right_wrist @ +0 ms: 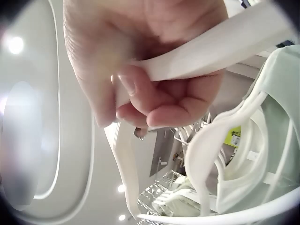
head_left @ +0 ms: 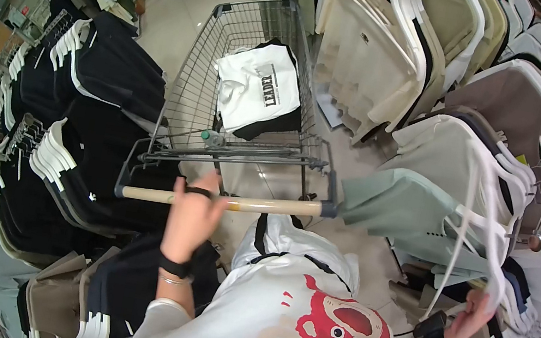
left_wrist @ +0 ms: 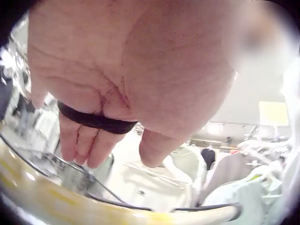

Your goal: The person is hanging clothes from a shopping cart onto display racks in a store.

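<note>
My left hand [head_left: 192, 224] is over the pale handle [head_left: 271, 206] of a shopping cart, its fingers stretched out, a black band across them. In the left wrist view the fingers [left_wrist: 86, 147] point down, with the handle curving below. On the right, my right hand [head_left: 473, 314] grips a white clothes hanger [head_left: 465, 237], blurred in the head view. The right wrist view shows fingers curled round the hanger [right_wrist: 201, 54], which looks bare. Just beyond it hangs a grey-green shirt [head_left: 407, 210] on the rack. Inside the cart's wire basket [head_left: 186, 76] lies a folded white shirt [head_left: 255, 88] with black lettering.
Racks of dark garments [head_left: 116, 64] line the left side. Beige shirts [head_left: 368, 56] and grey shirts [head_left: 459, 154] hang close along the right. A green-capped bottle [head_left: 213, 138] lies at the cart's near end. Tiled floor [head_left: 176, 6] runs ahead between the racks.
</note>
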Motion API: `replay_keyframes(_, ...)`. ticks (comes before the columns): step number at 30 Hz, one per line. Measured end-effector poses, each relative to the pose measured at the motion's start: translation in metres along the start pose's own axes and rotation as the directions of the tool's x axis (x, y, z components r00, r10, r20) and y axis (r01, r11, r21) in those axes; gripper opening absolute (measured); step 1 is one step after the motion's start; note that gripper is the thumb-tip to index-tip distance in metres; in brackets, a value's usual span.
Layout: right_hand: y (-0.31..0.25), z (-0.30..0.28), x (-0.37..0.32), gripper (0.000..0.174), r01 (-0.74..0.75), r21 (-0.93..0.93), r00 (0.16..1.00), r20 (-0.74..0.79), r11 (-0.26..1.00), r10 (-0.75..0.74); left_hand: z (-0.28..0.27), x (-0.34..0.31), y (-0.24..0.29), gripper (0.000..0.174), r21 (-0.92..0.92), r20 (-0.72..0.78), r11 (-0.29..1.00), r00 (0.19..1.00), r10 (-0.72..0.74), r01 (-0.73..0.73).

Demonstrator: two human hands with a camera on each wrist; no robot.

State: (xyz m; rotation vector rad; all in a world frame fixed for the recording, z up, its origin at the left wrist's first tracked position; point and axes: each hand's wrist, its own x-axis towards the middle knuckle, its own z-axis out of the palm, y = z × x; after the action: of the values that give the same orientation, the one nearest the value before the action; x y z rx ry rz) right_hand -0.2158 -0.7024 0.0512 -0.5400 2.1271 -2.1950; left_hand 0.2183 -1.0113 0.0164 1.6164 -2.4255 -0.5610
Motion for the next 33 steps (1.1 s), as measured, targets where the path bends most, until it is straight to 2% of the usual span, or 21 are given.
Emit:
replay_keyframes(1, 0.006, 0.003, -0.003, 0.029, -0.046, -0.083, 0.997, 0.058, 0.996, 0.051, 0.014, -0.002, 0.008, 0.044, -0.025, 0.021, 0.996, 0.996, 0.091, -0.091)
replay_keyframes(3, 0.016, 0.03, -0.006, 0.034, -0.148, -0.189, 0.983, 0.084, 0.971, 0.166, 0.029, 0.003, 0.027, 0.05, -0.098, 0.08, 0.989, 0.989, 0.122, -0.114)
replay_keyframes(4, 0.023, 0.036, -0.003, 0.039, -0.157, -0.198, 0.965, 0.178, 0.968, 0.193, 0.036, 0.004, 0.035, 0.046, -0.12, -0.013, 0.981, 0.989, 0.149, -0.149)
replay_keyframes(5, 0.026, 0.046, -0.004, 0.04, -0.16, -0.21, 0.948, 0.241, 0.965, 0.209, 0.037, 0.005, 0.037, 0.046, -0.121, -0.011, 0.981, 0.988, 0.151, -0.151)
replay_keyframes(6, 0.027, 0.056, -0.006, 0.039, -0.167, -0.246, 0.933, 0.274, 0.955, 0.234, 0.037, 0.006, 0.039, 0.047, -0.046, 0.196, 0.993, 0.974, 0.112, -0.105)
replay_keyframes(7, 0.027, 0.064, -0.007, 0.038, -0.172, -0.282, 0.916, 0.307, 0.944, 0.259, 0.037, 0.007, 0.039, 0.048, 0.038, 0.391, 0.997, 0.919, 0.052, -0.073)
replay_keyframes(8, 0.031, 0.069, -0.01, 0.038, -0.164, -0.281, 0.918, 0.306, 0.945, 0.25, 0.045, -0.002, 0.026, 0.047, 0.044, 0.244, 0.989, 0.961, 0.127, -0.142)
replay_keyframes(11, 0.043, 0.086, -0.007, 0.037, -0.104, -0.365, 0.917, 0.324, 0.925, 0.231, 0.033, -0.005, 0.002, 0.048, -0.024, 0.311, 0.991, 0.941, 0.133, -0.132)
replay_keyframes(13, 0.045, 0.099, -0.005, 0.035, -0.028, -0.487, 0.925, 0.319, 0.873, 0.207, 0.033, -0.011, -0.018, 0.048, -0.049, 0.269, 0.986, 0.948, 0.168, -0.161)
replay_keyframes(15, 0.047, 0.109, -0.01, 0.034, 0.03, -0.467, 0.932, 0.333, 0.884, 0.144, 0.029, -0.017, -0.035, 0.058, -0.036, 0.328, 0.989, 0.933, 0.15, -0.147)
replay_keyframes(17, 0.049, 0.115, -0.011, 0.035, 0.072, -0.449, 0.956, 0.287, 0.891, 0.067, 0.027, -0.022, -0.047, 0.058, -0.016, 0.38, 0.992, 0.917, 0.118, -0.121)
replay_keyframes(20, 0.048, 0.123, -0.014, 0.036, 0.065, -0.452, 0.954, 0.289, 0.89, 0.077, 0.02, -0.026, -0.062, 0.058, -0.008, 0.472, 0.992, 0.874, 0.116, -0.127)
replay_keyframes(23, 0.049, 0.124, -0.02, 0.036, 0.063, -0.437, 0.953, 0.292, 0.897, 0.075, 0.015, -0.026, -0.072, 0.055, 0.02, 0.705, 0.99, 0.704, 0.084, -0.139)
replay_keyframes(25, 0.055, 0.121, -0.02, 0.035, 0.056, -0.462, 0.936, 0.333, 0.885, 0.115, 0.012, -0.025, -0.07, 0.06, 0.016, 0.805, 0.995, 0.591, 0.045, -0.098)
replay_keyframes(27, 0.062, 0.116, -0.021, 0.035, 0.067, -0.467, 0.93, 0.349, 0.882, 0.115, 0.016, -0.029, -0.072, 0.062, 0.035, 0.87, 0.99, 0.492, 0.039, -0.14)
replay_keyframes(28, 0.061, 0.118, -0.025, 0.034, 0.045, -0.468, 0.921, 0.362, 0.882, 0.145, 0.019, -0.032, -0.073, 0.062, 0.035, 0.872, 0.989, 0.489, 0.039, -0.14)
replay_keyframes(30, 0.067, 0.116, -0.034, 0.033, 0.033, -0.447, 0.909, 0.385, 0.894, 0.159, 0.031, -0.04, -0.082, 0.064, 0.002, 0.951, 0.99, 0.308, 0.041, -0.139)
replay_keyframes(31, 0.068, 0.115, -0.034, 0.033, 0.034, -0.449, 0.908, 0.388, 0.893, 0.16, 0.035, -0.042, -0.08, 0.064, 0.001, 0.951, 0.991, 0.307, 0.041, -0.135)
replay_keyframes(33, 0.069, 0.117, -0.039, 0.033, 0.016, -0.463, 0.901, 0.392, 0.886, 0.188, 0.044, -0.045, -0.077, 0.066, 0.024, 0.998, 0.985, 0.069, -0.013, -0.168)
